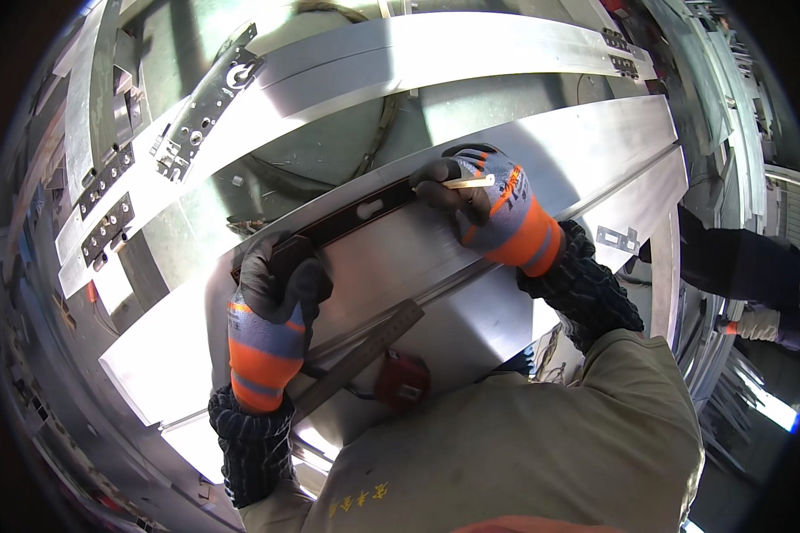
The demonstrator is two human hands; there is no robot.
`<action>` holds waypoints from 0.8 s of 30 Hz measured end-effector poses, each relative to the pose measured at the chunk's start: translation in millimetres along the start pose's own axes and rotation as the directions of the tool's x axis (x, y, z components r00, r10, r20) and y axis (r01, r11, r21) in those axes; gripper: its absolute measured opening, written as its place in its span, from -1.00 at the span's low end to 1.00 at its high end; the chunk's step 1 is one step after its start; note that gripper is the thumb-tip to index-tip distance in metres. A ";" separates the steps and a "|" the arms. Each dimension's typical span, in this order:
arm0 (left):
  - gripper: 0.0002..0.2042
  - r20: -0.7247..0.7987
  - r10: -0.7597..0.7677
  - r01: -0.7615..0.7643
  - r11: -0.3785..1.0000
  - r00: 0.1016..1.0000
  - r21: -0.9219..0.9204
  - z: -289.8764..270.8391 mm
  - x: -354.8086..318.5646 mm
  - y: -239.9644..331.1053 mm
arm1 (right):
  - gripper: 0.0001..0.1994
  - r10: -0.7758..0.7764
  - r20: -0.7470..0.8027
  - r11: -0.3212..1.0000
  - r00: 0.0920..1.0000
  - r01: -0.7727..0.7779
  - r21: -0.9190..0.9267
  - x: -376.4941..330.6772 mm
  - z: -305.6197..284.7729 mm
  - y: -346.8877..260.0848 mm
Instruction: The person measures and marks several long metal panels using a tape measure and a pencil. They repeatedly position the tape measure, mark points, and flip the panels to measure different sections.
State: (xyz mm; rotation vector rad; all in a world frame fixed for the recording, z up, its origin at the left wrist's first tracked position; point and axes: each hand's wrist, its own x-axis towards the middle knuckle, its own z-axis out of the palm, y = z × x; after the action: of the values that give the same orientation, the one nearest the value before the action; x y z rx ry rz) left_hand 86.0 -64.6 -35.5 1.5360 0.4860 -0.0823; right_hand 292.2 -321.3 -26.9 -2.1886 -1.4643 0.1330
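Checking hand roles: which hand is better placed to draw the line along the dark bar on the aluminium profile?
Right. The right hand already holds the pale thin marking stick at the dark slotted bar. The left hand presses down on the bar's other end, probably steadying it.

Brushed shiny aluminium profile (507, 169); dark matt level (347, 222); knit gloves, rubbery palms; steel ruler (364, 351)

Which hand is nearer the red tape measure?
Left. The left hand presses the dark level just above the red tape measure; the right hand, holding a pencil, is farther up.
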 end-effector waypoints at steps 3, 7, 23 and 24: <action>-0.69 0.005 0.016 -0.016 1.000 1.000 -0.013 -0.9 2.4 -1.9 | -0.58 -0.032 0.014 0.999 0.999 0.032 -0.036 2.3 0.9 -1.1; -0.68 -0.032 0.024 -0.024 1.000 0.999 -0.010 2.0 1.2 -4.5 | -0.54 -0.052 0.028 0.993 0.998 0.055 -0.102 3.6 -0.1 -4.8; -0.65 -0.062 0.094 -0.091 0.994 0.994 0.057 5.4 -1.7 -2.7 | -0.65 -0.057 0.051 0.990 0.997 0.063 -0.126 7.9 -9.1 -11.9; -0.63 -0.060 0.069 -0.067 0.997 0.996 0.047 4.5 -1.6 -4.0 | -0.70 0.007 0.040 0.997 0.999 -0.004 -0.073 6.8 -18.2 -17.8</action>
State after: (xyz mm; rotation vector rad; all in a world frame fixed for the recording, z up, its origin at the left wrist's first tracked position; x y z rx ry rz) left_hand 84.3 -69.7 -38.8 1.6018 0.4826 0.0066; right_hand 286.5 -316.3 -1.7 -2.2603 -1.5070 0.1277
